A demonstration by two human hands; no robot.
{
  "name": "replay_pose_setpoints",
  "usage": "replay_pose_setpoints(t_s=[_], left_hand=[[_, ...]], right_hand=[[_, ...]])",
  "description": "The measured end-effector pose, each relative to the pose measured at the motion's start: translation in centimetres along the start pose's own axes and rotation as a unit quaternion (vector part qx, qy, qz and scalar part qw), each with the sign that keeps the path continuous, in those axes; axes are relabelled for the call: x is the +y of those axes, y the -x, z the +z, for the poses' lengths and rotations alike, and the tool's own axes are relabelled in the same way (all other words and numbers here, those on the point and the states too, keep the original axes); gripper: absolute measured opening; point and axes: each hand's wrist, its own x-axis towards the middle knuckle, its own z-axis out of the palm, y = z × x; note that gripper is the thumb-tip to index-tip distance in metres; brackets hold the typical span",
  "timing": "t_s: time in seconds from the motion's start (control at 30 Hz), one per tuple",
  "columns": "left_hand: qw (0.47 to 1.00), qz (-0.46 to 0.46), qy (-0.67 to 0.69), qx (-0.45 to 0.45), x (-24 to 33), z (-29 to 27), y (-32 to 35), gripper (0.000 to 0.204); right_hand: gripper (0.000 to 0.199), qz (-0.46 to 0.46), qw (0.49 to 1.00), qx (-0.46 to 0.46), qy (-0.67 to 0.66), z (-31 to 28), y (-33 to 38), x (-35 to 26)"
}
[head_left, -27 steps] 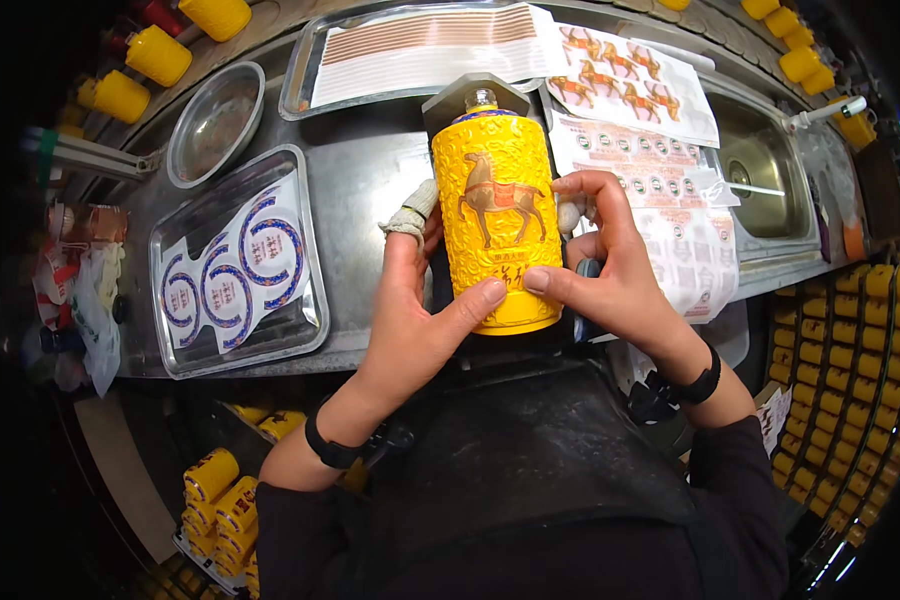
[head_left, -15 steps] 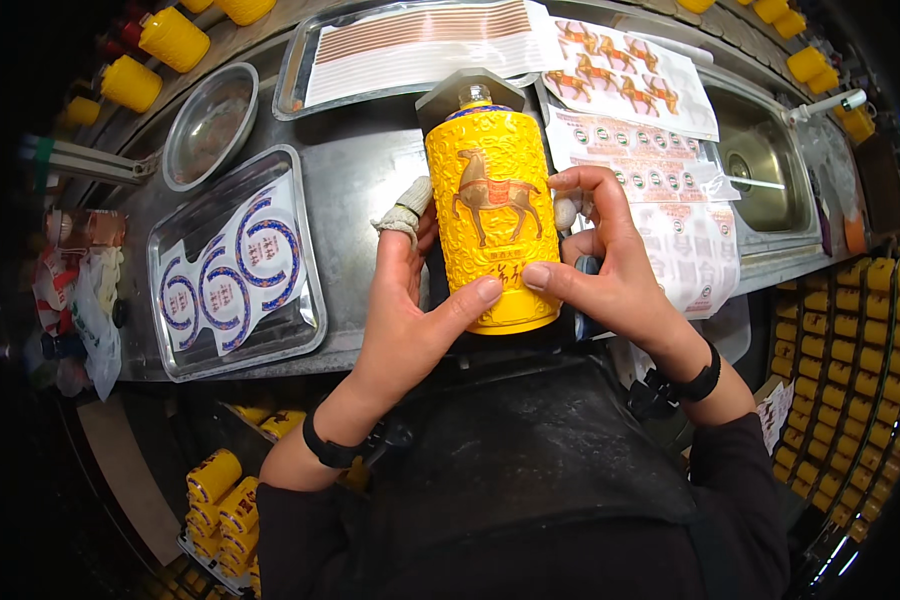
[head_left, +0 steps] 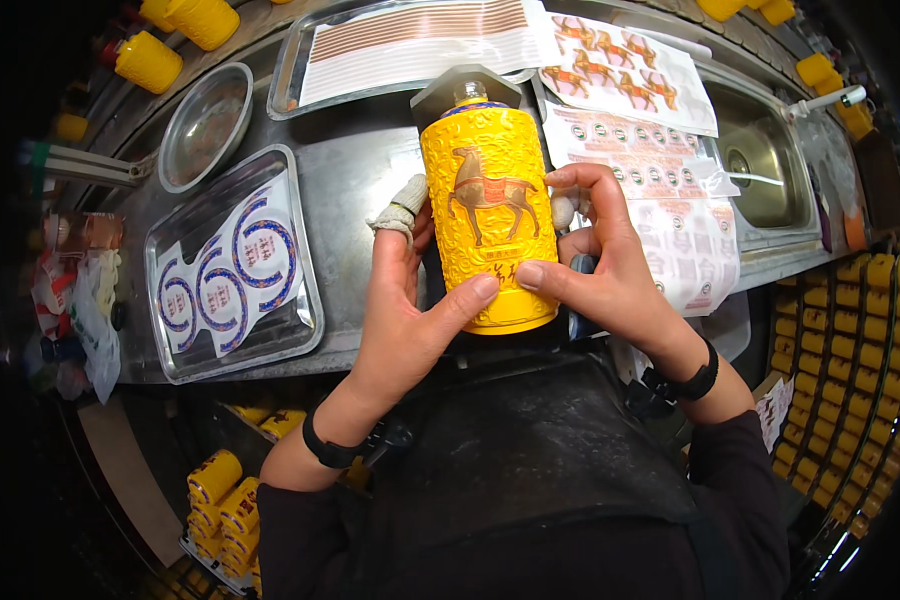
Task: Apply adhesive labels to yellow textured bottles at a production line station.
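Observation:
A yellow embossed bottle (head_left: 495, 265) stands between my hands, with a brown horse decal (head_left: 493, 195) on its front and small dark lettering below. Its bare neck points away from me. My left hand (head_left: 410, 300) holds the lower left side, thumb pressed near the lettering; a pale cloth cover (head_left: 400, 208) wraps one of its fingers. From the right, my right hand (head_left: 600, 255) grips the bottle, its thumb beside the left thumb on the lettering. A pale cover also shows on one right finger. The other fingertips are partly hidden behind the bottle.
A metal tray (head_left: 315, 335) with curved blue decals lies left, below a metal bowl (head_left: 170, 165). Striped strips fill a far tray (head_left: 280, 100). Horse decal sheets (head_left: 685, 105) lie right, before a sink (head_left: 785, 150). Yellow bottles (head_left: 835, 400) fill racks at right; more stand lower left.
The bottle and both hands have barely moved, with the bottle slightly further left in view. At the far left edge, the yellow bottles have shifted along to the right.

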Motion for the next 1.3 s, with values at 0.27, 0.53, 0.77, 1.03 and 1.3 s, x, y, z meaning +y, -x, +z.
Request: replay_pose_setpoints(t_s=[0.27, 0.53, 0.77, 1.03, 1.3], left_hand=[[1.000, -0.009, 0.027, 0.003, 0.05, -0.26, 0.06, 0.083], [0.999, -0.010, 0.051, -0.003, -0.03, -0.51, 0.02, 0.079], [0.999, 0.002, 0.036, 0.003, -0.26, -0.34, 0.01, 0.078], [0.999, -0.005, 0.049, 0.003, -0.33, -0.34, 0.06, 0.080], [0.999, -0.005, 0.032, -0.002, -0.15, -0.27, 0.01, 0.086]], right_hand=[[0.056, 0.036, 0.994, -0.018, -0.100, -0.35, -0.01, -0.04], [0.054, 0.016, 0.996, -0.016, -0.082, -0.15, 0.02, -0.17], [0.058, 0.042, 0.996, -0.013, -0.076, -0.02, 0.02, -0.51], [0.065, 0.004, 0.999, 0.004, -0.040, 0.35, 0.11, 0.26], [0.068, 0.035, 0.998, 0.001, -0.053, 0.28, 0.16, -0.19]])
